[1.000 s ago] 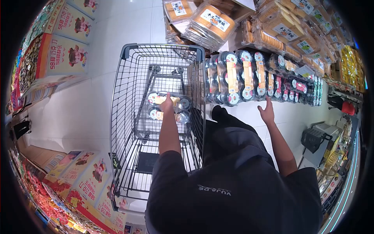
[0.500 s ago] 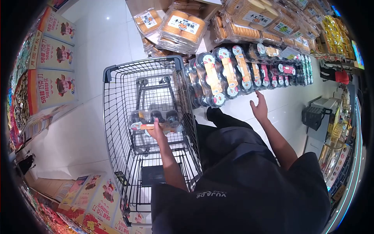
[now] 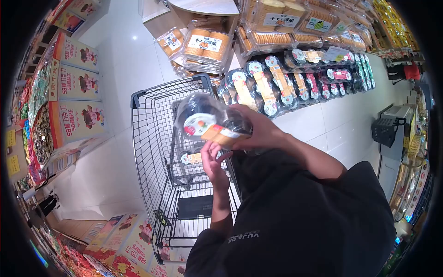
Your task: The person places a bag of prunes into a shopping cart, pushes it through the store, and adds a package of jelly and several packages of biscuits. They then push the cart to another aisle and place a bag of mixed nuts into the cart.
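Observation:
My right hand (image 3: 260,127) grips a pack of dark cups (image 3: 198,122) in clear plastic, with an orange band and a round white label, tilted over the shopping cart (image 3: 154,159). Just under the pack's lower edge is my left hand (image 3: 214,164), its fingers apart and their tips right at the orange band. A second pack of cups (image 3: 191,158) lies inside the cart, partly hidden behind my left hand. Beyond the cart's right side, stacked packs of cups (image 3: 265,87) with orange and red bands form a long row.
Packs of round biscuits (image 3: 203,44) are piled beyond the cart. Printed chocolate boxes (image 3: 83,120) and sweets stand on the left, with more boxes (image 3: 131,244) at lower left. A dark basket (image 3: 386,130) is at the right, and a person in red (image 3: 410,71) stands farther off.
My right hand, empty beside the stacked packs before, now holds a pack over the cart. My left hand has let go of the pack in the cart and risen to the new one.

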A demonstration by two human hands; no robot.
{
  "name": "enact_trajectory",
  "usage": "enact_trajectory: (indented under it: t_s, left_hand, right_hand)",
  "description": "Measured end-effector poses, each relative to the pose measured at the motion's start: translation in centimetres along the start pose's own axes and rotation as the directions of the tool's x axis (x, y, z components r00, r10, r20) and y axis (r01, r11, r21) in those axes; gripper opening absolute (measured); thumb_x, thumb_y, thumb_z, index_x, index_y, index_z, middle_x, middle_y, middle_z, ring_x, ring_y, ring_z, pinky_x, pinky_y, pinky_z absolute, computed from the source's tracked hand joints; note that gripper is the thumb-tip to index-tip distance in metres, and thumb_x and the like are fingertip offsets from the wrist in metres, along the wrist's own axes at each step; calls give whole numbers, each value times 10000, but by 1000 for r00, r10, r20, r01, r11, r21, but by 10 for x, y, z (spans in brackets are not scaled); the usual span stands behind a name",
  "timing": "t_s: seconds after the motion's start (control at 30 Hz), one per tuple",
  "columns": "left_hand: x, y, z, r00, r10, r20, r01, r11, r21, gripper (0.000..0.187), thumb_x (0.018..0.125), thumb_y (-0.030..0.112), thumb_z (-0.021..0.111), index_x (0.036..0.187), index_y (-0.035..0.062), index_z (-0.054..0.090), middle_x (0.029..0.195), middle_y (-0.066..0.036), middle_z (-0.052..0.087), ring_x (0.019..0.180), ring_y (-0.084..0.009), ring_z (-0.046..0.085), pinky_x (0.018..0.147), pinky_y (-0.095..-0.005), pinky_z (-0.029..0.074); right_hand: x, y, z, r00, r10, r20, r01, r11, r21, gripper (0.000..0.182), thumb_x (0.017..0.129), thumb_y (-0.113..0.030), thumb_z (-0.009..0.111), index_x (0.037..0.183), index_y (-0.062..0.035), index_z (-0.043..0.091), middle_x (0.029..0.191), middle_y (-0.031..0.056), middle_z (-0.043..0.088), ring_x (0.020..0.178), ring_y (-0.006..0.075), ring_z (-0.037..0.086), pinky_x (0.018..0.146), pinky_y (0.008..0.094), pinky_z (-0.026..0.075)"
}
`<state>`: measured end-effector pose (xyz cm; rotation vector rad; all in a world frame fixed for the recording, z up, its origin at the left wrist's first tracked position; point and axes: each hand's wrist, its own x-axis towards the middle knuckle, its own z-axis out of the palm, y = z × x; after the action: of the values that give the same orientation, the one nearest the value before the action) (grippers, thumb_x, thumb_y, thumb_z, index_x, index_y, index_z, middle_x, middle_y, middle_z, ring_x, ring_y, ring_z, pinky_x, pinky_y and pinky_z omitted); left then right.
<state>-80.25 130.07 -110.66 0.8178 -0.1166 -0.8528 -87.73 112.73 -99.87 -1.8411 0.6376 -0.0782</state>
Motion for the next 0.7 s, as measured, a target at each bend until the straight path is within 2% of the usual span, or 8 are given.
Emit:
enact_trajectory:
  t_s: [0.1,0.17,0.2,0.27,0.3,0.4,0.5,0.7]
  left_hand:
    - [32,-37,-62,925,143,-351,68,848,526,845,766,546,695,1303,-23,375,1274,-164,400,1118,-257,494,857,-364,509]
    - [56,-100,-151,654,443,-613,394,492,776,844,756,504,723,1286,-57,381,1073,-143,566,1061,-276,560,769,-315,537]
    - [63,-108,-168,655,441,-613,390,498,775,844,756,504,723,1286,-57,381,1073,-143,566,1061,-276,560,769,-315,537]
    - [74,-123,-198,294,-110,-950,746,647,156,1045,659,583,760,1316,-99,319,1313,-212,380,1118,-326,493,910,-432,470]
    - [76,-146,-239,315,-260,-913,748,660,70,1170,605,608,782,1317,-154,251,1349,-209,361,1162,-360,466,928,-411,468]
    - [95,-160,-254,278,-616,-738,843,524,-120,1090,667,706,670,1430,68,224,1469,-180,301,1292,-409,356,980,-628,347]
    - [110,-226,-304,352,-755,-553,864,489,-118,1028,686,734,626,1448,170,227,1472,-190,307,1329,-418,303,958,-723,264]
    - [78,-219,-268,154,-614,-774,711,613,-345,791,754,612,620,1323,109,399,1311,-164,439,1100,-363,528,834,-568,482]
  right_hand:
    - [-23,29,-32,969,204,-140,-220,970,-107,950,610,-264,865,1393,-75,361,1261,147,541,1147,235,542,990,344,415]
    - [-37,51,-48,954,160,-253,-180,982,-58,943,601,-223,873,1384,-50,376,1277,147,534,1141,219,540,1001,329,403]
    - [-44,68,-58,936,181,-301,-205,978,-49,943,609,-211,869,1384,-27,364,1270,152,535,1144,216,536,1000,324,402]
    - [-55,89,-73,882,234,-410,-225,972,70,938,635,-185,856,1381,34,332,1245,168,539,1137,208,540,976,314,420]
    - [-58,91,-80,866,264,-425,-246,964,97,904,673,-176,833,1388,33,321,1239,166,540,1109,202,558,946,309,443]
    - [-57,90,-94,759,403,-511,-352,915,199,835,720,-170,796,1387,24,332,1210,154,566,1070,188,584,910,306,466]
    - [-53,105,-109,714,488,-501,-377,872,313,802,733,-174,784,1377,24,350,1187,152,585,1054,187,595,903,309,472]
    - [-33,120,-119,739,500,-451,-412,866,284,789,730,-156,783,1379,10,364,1178,150,595,1024,202,611,869,317,490]
